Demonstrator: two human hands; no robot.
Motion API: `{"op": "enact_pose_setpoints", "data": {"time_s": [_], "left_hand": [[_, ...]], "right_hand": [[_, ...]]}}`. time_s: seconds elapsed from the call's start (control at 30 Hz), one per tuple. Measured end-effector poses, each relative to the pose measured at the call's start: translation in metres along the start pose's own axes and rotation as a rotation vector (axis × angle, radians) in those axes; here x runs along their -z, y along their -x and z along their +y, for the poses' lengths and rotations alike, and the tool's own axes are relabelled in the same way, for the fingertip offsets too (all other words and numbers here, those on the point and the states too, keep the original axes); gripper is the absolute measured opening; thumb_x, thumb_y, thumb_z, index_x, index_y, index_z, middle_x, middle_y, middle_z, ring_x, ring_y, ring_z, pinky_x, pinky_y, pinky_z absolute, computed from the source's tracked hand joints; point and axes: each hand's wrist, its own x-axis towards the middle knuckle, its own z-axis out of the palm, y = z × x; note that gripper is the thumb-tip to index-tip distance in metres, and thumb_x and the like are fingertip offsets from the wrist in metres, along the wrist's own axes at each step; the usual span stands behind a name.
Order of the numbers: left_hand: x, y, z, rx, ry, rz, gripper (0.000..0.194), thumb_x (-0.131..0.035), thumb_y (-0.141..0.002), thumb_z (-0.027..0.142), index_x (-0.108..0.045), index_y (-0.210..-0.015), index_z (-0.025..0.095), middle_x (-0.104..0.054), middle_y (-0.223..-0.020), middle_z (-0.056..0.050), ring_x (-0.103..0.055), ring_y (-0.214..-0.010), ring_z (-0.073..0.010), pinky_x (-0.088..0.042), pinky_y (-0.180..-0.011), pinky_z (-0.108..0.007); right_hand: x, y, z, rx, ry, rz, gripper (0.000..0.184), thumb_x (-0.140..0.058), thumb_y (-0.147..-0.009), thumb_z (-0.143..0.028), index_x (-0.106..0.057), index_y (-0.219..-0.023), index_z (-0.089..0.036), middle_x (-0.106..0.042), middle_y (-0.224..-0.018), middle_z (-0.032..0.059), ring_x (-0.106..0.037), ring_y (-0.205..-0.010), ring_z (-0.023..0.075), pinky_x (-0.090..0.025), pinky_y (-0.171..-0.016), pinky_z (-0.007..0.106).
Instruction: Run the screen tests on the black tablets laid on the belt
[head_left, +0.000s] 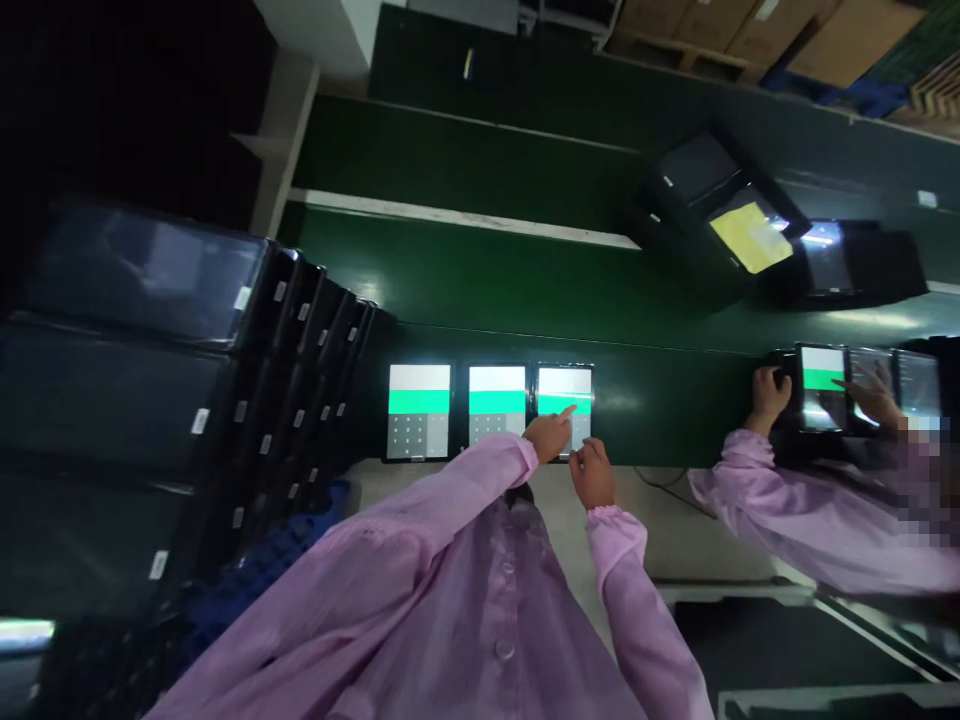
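Three lit tablets (496, 395) line the table's (660, 400) near edge. The left hand's (549, 437) index finger points onto the rightmost; the right hand's (592, 472) fingers curl loosely at its corner.

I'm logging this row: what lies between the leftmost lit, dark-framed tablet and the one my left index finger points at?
The head view shows one dark-framed rectangular tablet there, its screen white and green over a grey keypad.

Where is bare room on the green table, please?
Free: the glossy green tabletop between three lit rectangular tablets and a co-worker's left hand; also beyond those tablets, up to the long white strip. Crowded: far left, with stacked black rectangular devices.
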Motion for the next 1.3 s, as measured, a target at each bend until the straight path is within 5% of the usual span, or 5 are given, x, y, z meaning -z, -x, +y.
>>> {"op": "enact_pose_setpoints", "data": {"time_s": [0.27, 0.53, 0.7, 0.93, 1.3], "left_hand": [[-0.001, -0.021, 0.010, 0.067, -0.144, -0.057, 0.032, -0.045, -0.100, 0.016, -0.073, -0.116, 0.013, -0.042, -0.165, -0.017, -0.066, -0.114, -0.0305, -0.056, -0.088, -0.042], [-0.006, -0.024, 0.018, 0.148, -0.164, -0.056, 0.037, -0.039, -0.102, 0.016, -0.073, -0.118, 0.013, -0.051, -0.157, -0.021, -0.068, -0.112, -0.0297, -0.056, -0.088, -0.041], [-0.003, 0.010, 0.013, 0.210, -0.160, -0.028, 0.033, -0.046, -0.098, 0.013, -0.074, -0.115, 0.013, -0.046, -0.161, -0.021, -0.068, -0.117, -0.0307, -0.057, -0.091, -0.043], [-0.015, 0.068, 0.004, 0.330, -0.171, -0.023, 0.030, -0.046, -0.101, 0.018, -0.074, -0.111, 0.014, -0.039, -0.167, -0.016, -0.071, -0.110, -0.0281, -0.061, -0.086, -0.041], [-0.030, 0.091, 0.007, 0.338, -0.148, 0.004, 0.031, -0.045, -0.105, 0.024, -0.074, -0.109, 0.012, -0.037, -0.168, -0.016, -0.071, -0.112, -0.0266, -0.062, -0.087, -0.041]], "right_hand": [[-0.003, -0.064, 0.021, 0.142, 0.164, -0.057, 0.016, -0.049, -0.099, -0.023, -0.059, -0.086, -0.023, -0.052, -0.154, 0.0132, -0.065, -0.109, 0.0261, -0.051, -0.084, 0.035], [0.002, -0.076, 0.029, 0.193, 0.263, -0.051, 0.024, -0.043, -0.103, -0.027, -0.061, -0.088, -0.022, -0.054, -0.154, 0.0125, -0.068, -0.094, 0.0232, -0.048, -0.071, 0.032], [0.003, -0.067, 0.028, 0.192, 0.313, -0.095, 0.019, -0.048, -0.099, -0.022, -0.059, -0.083, -0.021, -0.054, -0.153, 0.0125, -0.065, -0.076, 0.0182, -0.045, -0.063, 0.030], [0.004, -0.041, 0.024, 0.149, 0.359, -0.102, 0.018, -0.050, -0.103, -0.025, -0.059, -0.087, -0.021, -0.050, -0.157, 0.0112, -0.067, -0.081, 0.0155, -0.046, -0.065, 0.027], [-0.004, -0.059, 0.006, 0.150, 0.479, -0.144, 0.022, -0.045, -0.105, -0.028, -0.062, -0.093, -0.020, -0.040, -0.164, 0.0120, -0.069, -0.087, 0.0173, -0.052, -0.073, 0.029]]}}
